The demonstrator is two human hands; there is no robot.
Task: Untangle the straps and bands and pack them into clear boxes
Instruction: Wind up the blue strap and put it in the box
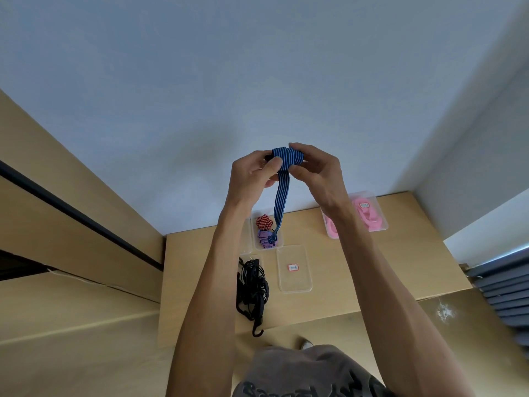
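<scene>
The blue striped band (287,157) is held high over the desk (357,259), its rolled part lying crosswise, pinched between left hand (252,176) and right hand (316,170), its loose tail hanging straight down toward the clear box (267,233) of rolled bands below.

home room | wooden table (372,270) | pale wall (257,67) | wood cabinet (71,210)
</scene>
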